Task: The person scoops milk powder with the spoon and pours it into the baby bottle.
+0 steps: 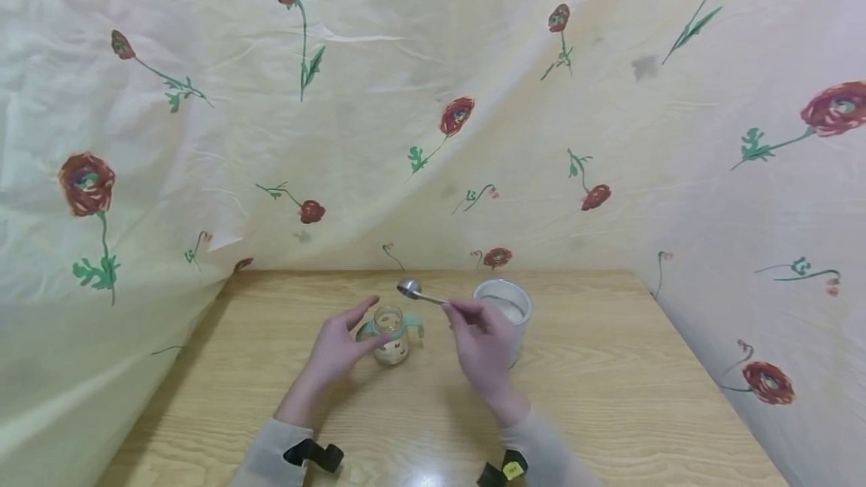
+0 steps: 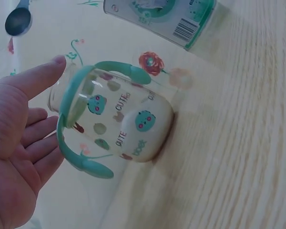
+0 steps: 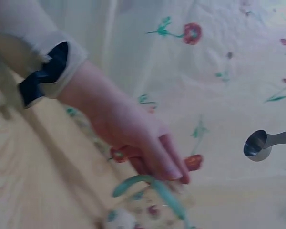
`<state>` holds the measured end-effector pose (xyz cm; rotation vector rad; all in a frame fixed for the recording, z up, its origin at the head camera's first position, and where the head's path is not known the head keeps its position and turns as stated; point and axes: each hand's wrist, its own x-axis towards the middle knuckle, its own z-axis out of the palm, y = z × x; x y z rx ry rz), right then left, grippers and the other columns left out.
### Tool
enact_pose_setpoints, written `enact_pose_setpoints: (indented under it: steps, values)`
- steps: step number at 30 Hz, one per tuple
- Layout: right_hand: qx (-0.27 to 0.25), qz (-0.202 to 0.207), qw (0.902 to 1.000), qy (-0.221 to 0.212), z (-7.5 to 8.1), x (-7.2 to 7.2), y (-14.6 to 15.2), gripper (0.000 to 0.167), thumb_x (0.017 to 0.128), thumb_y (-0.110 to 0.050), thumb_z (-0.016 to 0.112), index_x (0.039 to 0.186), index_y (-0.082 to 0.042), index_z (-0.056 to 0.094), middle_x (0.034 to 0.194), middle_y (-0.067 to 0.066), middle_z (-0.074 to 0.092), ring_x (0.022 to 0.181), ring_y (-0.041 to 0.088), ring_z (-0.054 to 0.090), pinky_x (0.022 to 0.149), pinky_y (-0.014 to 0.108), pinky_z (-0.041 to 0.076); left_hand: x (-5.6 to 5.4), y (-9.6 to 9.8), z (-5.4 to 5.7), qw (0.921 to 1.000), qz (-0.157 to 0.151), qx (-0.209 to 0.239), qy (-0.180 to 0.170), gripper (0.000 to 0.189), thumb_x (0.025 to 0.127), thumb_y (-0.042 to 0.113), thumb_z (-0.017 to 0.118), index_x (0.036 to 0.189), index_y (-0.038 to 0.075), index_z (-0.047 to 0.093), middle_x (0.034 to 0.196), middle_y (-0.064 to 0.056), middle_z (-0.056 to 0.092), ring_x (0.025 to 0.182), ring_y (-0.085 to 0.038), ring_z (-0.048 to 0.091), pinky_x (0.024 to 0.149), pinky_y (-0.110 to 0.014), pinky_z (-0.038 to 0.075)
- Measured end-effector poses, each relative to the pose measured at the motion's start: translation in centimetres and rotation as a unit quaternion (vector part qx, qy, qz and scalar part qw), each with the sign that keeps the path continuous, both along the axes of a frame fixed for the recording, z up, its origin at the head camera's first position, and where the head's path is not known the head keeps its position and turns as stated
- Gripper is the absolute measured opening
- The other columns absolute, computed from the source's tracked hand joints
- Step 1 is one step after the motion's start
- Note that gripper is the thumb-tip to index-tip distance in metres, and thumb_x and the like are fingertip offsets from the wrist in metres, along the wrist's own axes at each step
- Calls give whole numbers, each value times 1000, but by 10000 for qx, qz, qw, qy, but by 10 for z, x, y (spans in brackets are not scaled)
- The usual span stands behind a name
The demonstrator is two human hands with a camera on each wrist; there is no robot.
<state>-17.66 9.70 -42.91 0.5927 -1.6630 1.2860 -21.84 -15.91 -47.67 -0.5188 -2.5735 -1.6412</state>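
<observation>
A clear baby bottle [image 1: 391,352] with green handles [image 2: 69,102] stands uncapped on the table, printed with small cartoon figures; something whitish shows at its bottom. My left hand [image 1: 338,348] is spread around its left side, thumb and fingers apart. In the left wrist view that hand [image 2: 14,124] lies close against the bottle's neck and handle; I cannot tell whether it touches. My right hand [image 1: 485,348] pinches the handle of a metal measuring spoon [image 1: 409,288], its bowl raised above and slightly right of the bottle. The right wrist view shows the spoon [image 3: 258,146] without the hand's fingers.
An open white can [image 1: 523,329] stands behind the right hand, partly hidden by it, with pale contents inside. Its barcode side [image 2: 174,24] shows in the left wrist view. Flower-printed cloth [image 1: 379,134] hangs behind and beside the wooden table [image 1: 609,382].
</observation>
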Motion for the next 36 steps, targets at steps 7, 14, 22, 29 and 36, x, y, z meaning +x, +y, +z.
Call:
enact_pose_setpoints:
  steps: [7,14,22,29,36]
  values:
    - [-409,54,9990,194,19,0,30,20,81,24,76,95,11,72,89,25,74,74,9,70,67,15,60,-1,6,8,9992,110,6,379,73,92,33,88,156,18,57,158,-4,55,147,-31,50,121,-55,39]
    - [-501,-659,9955,-460,23,-1,65,14,84,19,78,95,11,72,88,26,76,73,-2,69,67,14,60,-2,16,17,9979,-26,185,624,73,93,32,87,157,20,56,159,-9,53,148,-31,48,121,-57,40]
    - [-213,-1110,9918,-599,35,5,87,15,81,23,78,91,14,73,85,29,75,74,-7,66,68,8,56,-1,30,25,9959,-143,319,829,76,90,34,89,157,19,56,159,-7,53,147,-32,49,121,-57,39]
    - [255,-1378,9854,-968,43,8,101,16,83,21,80,94,12,74,87,24,77,72,-8,64,64,7,55,1,45,30,9948,-258,418,897,76,90,28,90,157,16,56,159,-8,53,123,-40,68,121,-54,40]
    - [653,-1278,9809,-1313,32,0,116,16,87,10,84,98,1,79,91,12,80,72,-4,66,65,9,56,2,66,33,9918,-501,516,1054,75,91,26,89,156,9,55,159,-10,52,147,-29,50,122,-51,40]
